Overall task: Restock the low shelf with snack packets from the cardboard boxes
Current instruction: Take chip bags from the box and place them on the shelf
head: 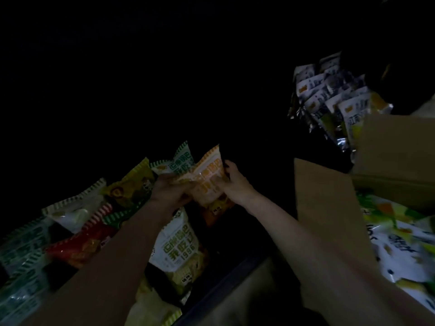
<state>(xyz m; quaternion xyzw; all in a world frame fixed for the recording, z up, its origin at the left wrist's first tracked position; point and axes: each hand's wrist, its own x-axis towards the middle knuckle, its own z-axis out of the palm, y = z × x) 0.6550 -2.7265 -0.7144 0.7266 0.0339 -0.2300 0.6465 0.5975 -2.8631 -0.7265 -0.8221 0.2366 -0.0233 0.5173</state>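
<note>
Orange packet [208, 182] is being gripped by the left hand [170, 190] and right hand [231, 183], while darkness is hiding the shelf behind and the cardboard box [395, 147] is running off-frame.

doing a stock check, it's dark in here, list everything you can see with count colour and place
orange snack packet: one, orange and white, centre, held by both hands
green-striped snack packets: several, white with green edging, lower left and centre, exact count unclear in the dark
red snack packet: one, red, lower left among the others
yellow snack packet: one, yellow-olive, left of the hands
white pouches: many, white and silver, stacked upper right
cardboard box: one, brown, right, flap open
green and white bags: several, inside the box, lower right
left hand: one, grips the orange packet
right hand: one, fingers curled on the packet's right edge
</note>
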